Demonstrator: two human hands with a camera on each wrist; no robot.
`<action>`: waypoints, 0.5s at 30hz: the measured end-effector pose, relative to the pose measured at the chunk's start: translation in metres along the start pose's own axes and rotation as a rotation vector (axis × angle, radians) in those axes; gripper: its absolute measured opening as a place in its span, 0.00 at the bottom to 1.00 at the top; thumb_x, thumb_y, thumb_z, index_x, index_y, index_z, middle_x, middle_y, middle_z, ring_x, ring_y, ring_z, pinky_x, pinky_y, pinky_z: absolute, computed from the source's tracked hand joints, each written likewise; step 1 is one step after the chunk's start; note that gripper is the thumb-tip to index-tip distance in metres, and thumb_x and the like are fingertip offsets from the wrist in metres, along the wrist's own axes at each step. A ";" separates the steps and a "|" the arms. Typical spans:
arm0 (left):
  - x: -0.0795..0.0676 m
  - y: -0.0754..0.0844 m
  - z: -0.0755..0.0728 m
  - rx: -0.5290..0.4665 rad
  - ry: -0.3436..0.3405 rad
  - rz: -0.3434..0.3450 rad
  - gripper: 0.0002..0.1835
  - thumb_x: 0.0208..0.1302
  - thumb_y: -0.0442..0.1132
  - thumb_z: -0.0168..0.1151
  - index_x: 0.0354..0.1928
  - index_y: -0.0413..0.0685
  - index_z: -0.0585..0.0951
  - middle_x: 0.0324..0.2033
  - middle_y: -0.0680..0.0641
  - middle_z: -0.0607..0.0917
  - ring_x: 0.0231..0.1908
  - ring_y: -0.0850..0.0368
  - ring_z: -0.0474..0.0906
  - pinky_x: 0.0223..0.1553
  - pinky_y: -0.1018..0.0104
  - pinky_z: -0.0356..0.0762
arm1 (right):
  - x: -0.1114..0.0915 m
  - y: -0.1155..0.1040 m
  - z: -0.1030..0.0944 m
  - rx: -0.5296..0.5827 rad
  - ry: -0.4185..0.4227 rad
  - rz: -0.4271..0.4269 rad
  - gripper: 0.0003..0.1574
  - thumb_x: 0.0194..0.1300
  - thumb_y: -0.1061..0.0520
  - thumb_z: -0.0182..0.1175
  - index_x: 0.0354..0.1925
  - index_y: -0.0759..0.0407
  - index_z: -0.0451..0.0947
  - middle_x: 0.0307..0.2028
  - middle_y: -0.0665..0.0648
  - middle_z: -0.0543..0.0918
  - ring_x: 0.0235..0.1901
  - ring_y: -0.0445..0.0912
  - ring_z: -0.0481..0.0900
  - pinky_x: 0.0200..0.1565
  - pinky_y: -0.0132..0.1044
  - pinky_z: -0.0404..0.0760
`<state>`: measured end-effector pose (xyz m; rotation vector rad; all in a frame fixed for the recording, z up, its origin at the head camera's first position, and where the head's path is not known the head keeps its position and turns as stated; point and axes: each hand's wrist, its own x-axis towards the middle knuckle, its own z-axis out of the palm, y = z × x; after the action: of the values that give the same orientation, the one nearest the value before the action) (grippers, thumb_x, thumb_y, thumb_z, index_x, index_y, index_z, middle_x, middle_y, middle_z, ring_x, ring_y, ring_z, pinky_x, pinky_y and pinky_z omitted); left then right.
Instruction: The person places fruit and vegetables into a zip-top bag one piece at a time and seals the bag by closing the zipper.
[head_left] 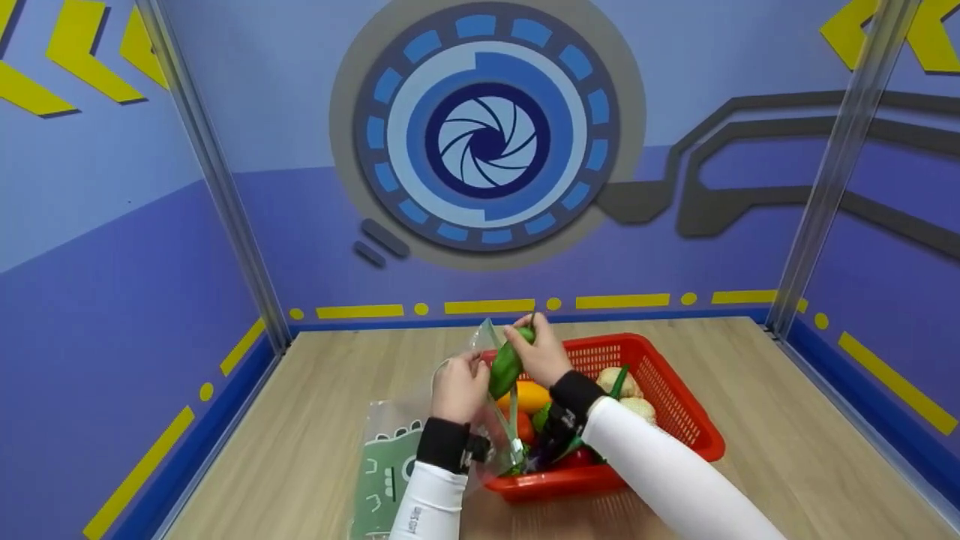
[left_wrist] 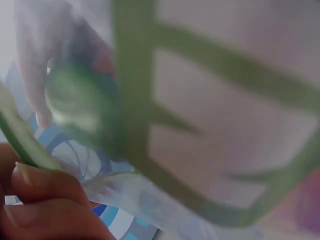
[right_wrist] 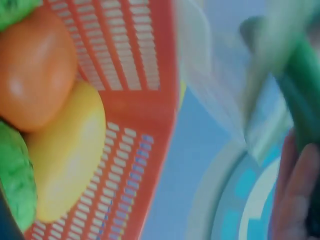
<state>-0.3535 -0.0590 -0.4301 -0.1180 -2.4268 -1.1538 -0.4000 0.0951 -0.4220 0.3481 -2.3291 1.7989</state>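
My right hand (head_left: pixel 546 352) grips a long green pepper (head_left: pixel 507 369) with a thin stem, holding it tilted above the left part of a red basket (head_left: pixel 559 484). Beside it, my left hand (head_left: pixel 459 388) pinches the edge of a clear plastic bag (head_left: pixel 384 469) printed with a green cartoon face. In the left wrist view, the fingers (left_wrist: pixel 47 197) hold the bag's green-edged rim, and the pepper (left_wrist: pixel 82 102) shows blurred through the film. The right wrist view catches the pepper (right_wrist: pixel 300 85) beside the bag's mouth; how far it is inside, I cannot tell.
Inside the basket lie a yellow vegetable (head_left: pixel 531 396), an orange-red one (head_left: pixel 523 429), a dark purple eggplant (head_left: pixel 553 437), several pale round vegetables (head_left: pixel 637 409) and green pieces. The wooden table (head_left: pixel 300 435) meets blue patterned walls (head_left: pixel 277 225) at the back and sides.
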 end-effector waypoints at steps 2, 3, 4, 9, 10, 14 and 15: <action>0.000 0.001 0.000 -0.006 -0.006 -0.015 0.15 0.68 0.35 0.61 0.51 0.35 0.87 0.41 0.38 0.91 0.43 0.42 0.88 0.48 0.48 0.84 | -0.005 0.000 0.007 -0.053 -0.063 -0.008 0.15 0.78 0.50 0.57 0.50 0.60 0.69 0.42 0.61 0.77 0.36 0.47 0.77 0.38 0.37 0.78; 0.000 0.001 0.000 -0.004 -0.006 -0.021 0.15 0.68 0.35 0.61 0.51 0.35 0.87 0.41 0.39 0.91 0.42 0.43 0.88 0.46 0.49 0.84 | -0.007 0.000 0.011 -0.084 -0.094 -0.014 0.15 0.79 0.50 0.56 0.51 0.61 0.68 0.44 0.62 0.78 0.38 0.48 0.78 0.40 0.37 0.78; 0.000 0.001 0.000 -0.006 -0.007 -0.026 0.15 0.69 0.35 0.60 0.51 0.36 0.87 0.40 0.40 0.91 0.41 0.44 0.88 0.45 0.51 0.84 | -0.009 0.000 0.013 -0.112 -0.120 -0.015 0.16 0.79 0.50 0.55 0.52 0.61 0.68 0.45 0.62 0.78 0.40 0.48 0.78 0.41 0.38 0.78; -0.001 0.000 0.000 -0.008 -0.001 -0.023 0.13 0.70 0.36 0.60 0.49 0.37 0.87 0.30 0.43 0.88 0.28 0.52 0.80 0.35 0.57 0.80 | -0.017 -0.004 0.018 -0.163 -0.233 0.008 0.19 0.79 0.52 0.54 0.57 0.65 0.67 0.49 0.67 0.79 0.46 0.54 0.82 0.44 0.43 0.83; -0.001 0.000 0.000 -0.007 0.003 -0.021 0.13 0.70 0.36 0.59 0.49 0.37 0.87 0.30 0.43 0.88 0.28 0.52 0.80 0.35 0.57 0.80 | -0.017 -0.005 0.018 -0.148 -0.254 0.018 0.19 0.79 0.54 0.55 0.58 0.66 0.67 0.51 0.68 0.79 0.47 0.55 0.82 0.44 0.44 0.84; -0.002 0.001 -0.002 -0.004 0.012 -0.020 0.14 0.69 0.34 0.58 0.50 0.36 0.87 0.36 0.40 0.90 0.33 0.47 0.86 0.40 0.52 0.84 | -0.019 -0.006 0.019 -0.116 -0.332 0.050 0.22 0.72 0.64 0.55 0.62 0.69 0.68 0.57 0.71 0.77 0.51 0.58 0.82 0.46 0.45 0.86; -0.002 0.002 -0.002 -0.002 0.015 -0.013 0.14 0.69 0.34 0.58 0.50 0.36 0.87 0.38 0.39 0.91 0.36 0.46 0.87 0.42 0.51 0.85 | -0.019 -0.005 0.019 -0.129 -0.343 0.040 0.24 0.69 0.66 0.56 0.62 0.70 0.69 0.57 0.71 0.78 0.53 0.58 0.82 0.48 0.45 0.85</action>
<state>-0.3508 -0.0591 -0.4285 -0.0938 -2.4169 -1.1582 -0.3805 0.0767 -0.4274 0.6391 -2.6824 1.7077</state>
